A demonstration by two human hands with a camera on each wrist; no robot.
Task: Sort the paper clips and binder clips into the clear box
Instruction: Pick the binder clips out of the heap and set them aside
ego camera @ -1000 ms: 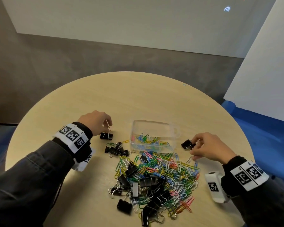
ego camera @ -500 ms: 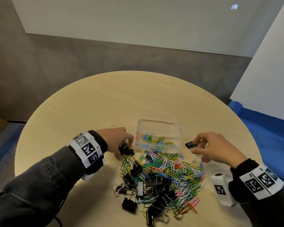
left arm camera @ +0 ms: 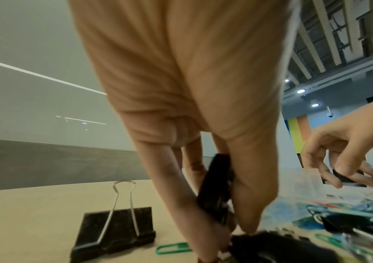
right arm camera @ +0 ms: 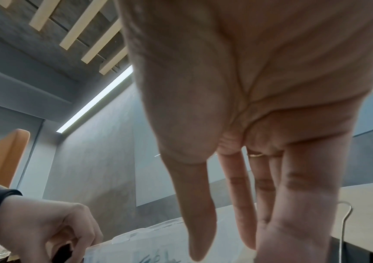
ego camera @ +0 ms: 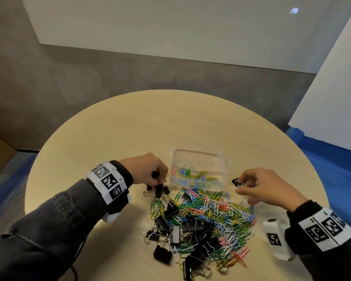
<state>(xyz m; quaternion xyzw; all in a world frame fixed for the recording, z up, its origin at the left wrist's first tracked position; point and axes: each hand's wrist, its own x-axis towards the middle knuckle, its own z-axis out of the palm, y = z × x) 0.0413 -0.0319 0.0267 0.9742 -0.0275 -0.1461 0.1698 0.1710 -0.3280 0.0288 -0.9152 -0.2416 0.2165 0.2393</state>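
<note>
A clear box (ego camera: pixel 221 165) on the round table holds several coloured paper clips. Just in front of it lies a mixed pile (ego camera: pixel 203 220) of coloured paper clips and black binder clips. My left hand (ego camera: pixel 159 180) is at the box's left end, over a small group of binder clips, and grips a black binder clip (left arm camera: pixel 217 186) between thumb and fingers. My right hand (ego camera: pixel 241 185), at the box's right end, pinches another black binder clip (ego camera: pixel 236 181). In the right wrist view only that clip's wire handle (right arm camera: pixel 344 222) and a dark corner show.
One binder clip (left arm camera: pixel 115 231) stands on the table left of my left hand, with a green paper clip (left arm camera: pixel 173 248) beside it. The round table (ego camera: pixel 130 128) is bare behind the box. Blue floor lies beyond its right edge.
My left hand has moved right, from a lone binder clip to the small group beside the box, and now grips a black clip. My right hand keeps its clip.
</note>
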